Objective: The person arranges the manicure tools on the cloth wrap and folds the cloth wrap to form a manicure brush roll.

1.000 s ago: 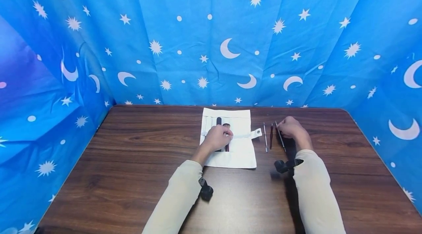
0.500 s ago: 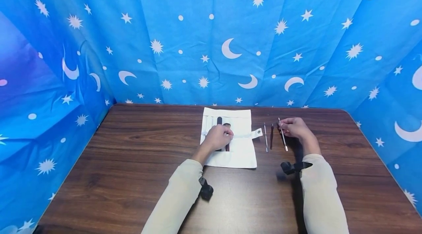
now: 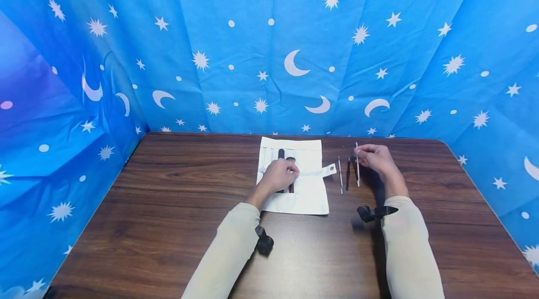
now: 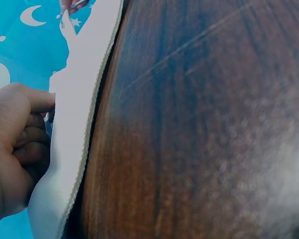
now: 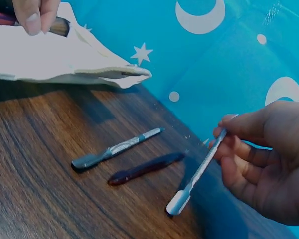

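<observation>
At the table's far side lies an unfolded white cloth pouch [image 3: 309, 200]. My left hand [image 3: 278, 175] rests over it with fingers curled, thumb and forefinger pinching at its cloth; the fingertips are partly hidden in the left wrist view. Beside those fingers a small brush [image 5: 61, 27] and a black flat-ended tool [image 3: 280, 153] stick out of the pouch pocket. To the right, my right hand [image 5: 269, 159] pinches a metal cuticle pusher [image 5: 199, 172] near its upper end, its flat tip hanging down. A second cuticle pusher [image 5: 117, 149] and a dark red slim tool [image 5: 144, 169] lie on the wood.
A white snap strap [image 3: 329, 170] juts from the pouch's right side towards the lying tools. Behind the dark wooden table [image 3: 177, 196] hangs a blue cloth [image 3: 252, 46] with moons and stars. Black cameras sit on both wrists.
My right hand has lifted the cuticle pusher, moved it slightly away from me and turned it more upright. The left hand stays on the pouch.
</observation>
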Motion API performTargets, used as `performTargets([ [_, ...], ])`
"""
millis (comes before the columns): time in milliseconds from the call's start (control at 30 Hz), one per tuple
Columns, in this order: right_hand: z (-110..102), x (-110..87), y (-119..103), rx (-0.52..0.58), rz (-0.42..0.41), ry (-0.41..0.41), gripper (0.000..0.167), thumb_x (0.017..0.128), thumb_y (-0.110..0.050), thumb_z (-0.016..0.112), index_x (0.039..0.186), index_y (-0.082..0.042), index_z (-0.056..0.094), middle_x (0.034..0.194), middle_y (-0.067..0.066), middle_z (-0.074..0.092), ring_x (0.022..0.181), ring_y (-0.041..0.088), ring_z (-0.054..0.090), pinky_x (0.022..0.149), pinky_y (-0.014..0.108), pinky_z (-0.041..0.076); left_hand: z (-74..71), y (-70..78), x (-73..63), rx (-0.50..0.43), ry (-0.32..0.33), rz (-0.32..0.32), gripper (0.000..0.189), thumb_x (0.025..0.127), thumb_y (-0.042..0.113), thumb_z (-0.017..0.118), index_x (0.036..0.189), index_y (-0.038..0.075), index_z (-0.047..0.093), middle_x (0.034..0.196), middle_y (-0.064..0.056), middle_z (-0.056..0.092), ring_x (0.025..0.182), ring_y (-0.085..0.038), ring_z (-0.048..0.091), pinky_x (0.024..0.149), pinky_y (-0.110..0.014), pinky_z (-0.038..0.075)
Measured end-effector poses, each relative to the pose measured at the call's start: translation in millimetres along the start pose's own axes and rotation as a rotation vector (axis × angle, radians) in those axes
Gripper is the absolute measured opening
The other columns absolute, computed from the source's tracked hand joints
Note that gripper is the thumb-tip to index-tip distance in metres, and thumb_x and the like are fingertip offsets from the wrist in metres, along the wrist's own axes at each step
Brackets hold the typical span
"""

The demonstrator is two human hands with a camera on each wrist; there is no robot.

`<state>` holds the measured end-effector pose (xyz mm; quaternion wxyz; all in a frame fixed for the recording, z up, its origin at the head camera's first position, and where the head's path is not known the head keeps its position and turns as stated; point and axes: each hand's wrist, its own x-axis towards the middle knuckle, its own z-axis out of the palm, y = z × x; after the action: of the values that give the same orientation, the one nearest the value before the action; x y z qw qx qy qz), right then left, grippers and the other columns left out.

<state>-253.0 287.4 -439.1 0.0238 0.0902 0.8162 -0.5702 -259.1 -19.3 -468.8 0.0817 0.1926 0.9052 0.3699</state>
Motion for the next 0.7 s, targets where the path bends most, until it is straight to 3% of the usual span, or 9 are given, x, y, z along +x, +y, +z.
performTargets([
  [367, 16, 1.3, -22, 0.144, -0.116, 0.292, 0.034, 0.103, -0.013, 0.069, 0.124, 0.014, 0.067, 0.079, -0.021, 0.062, 0.074, -0.003, 0.062, 0.074, 0.017, 0.054, -0.2, -1.9, -2.0, -0.036, 0.001, 0.009, 0.014, 0.1, 0.012, 0.068, 0.097, 0.008, 0.081, 0.065, 0.007, 0.057, 0.062, -0.01, 0.05, 0.068, -0.028, 0.044],
  [533, 24, 3.4, -33, 0.245, -0.172, 0.32, 0.025, 0.101, -0.008, 0.071, 0.115, 0.012, 0.072, 0.073, -0.018, 0.065, 0.071, 0.0, 0.062, 0.072, 0.016, 0.054, -0.3, -2.4, -1.8, -0.05, -0.001, 0.009, 0.015, 0.1, 0.012, 0.067, 0.096, 0.008, 0.081, 0.062, 0.008, 0.054, 0.061, -0.01, 0.048, 0.068, -0.028, 0.043],
  [700, 32, 3.8, -44, 0.271, -0.216, 0.29, 0.028, 0.101, -0.006, 0.07, 0.117, 0.017, 0.068, 0.073, -0.018, 0.067, 0.07, -0.001, 0.064, 0.071, 0.015, 0.054, -0.1, -2.7, -1.5, -0.047, -0.002, 0.007, 0.015, 0.1, 0.012, 0.067, 0.096, 0.008, 0.081, 0.064, 0.007, 0.056, 0.062, -0.01, 0.049, 0.069, -0.028, 0.044],
])
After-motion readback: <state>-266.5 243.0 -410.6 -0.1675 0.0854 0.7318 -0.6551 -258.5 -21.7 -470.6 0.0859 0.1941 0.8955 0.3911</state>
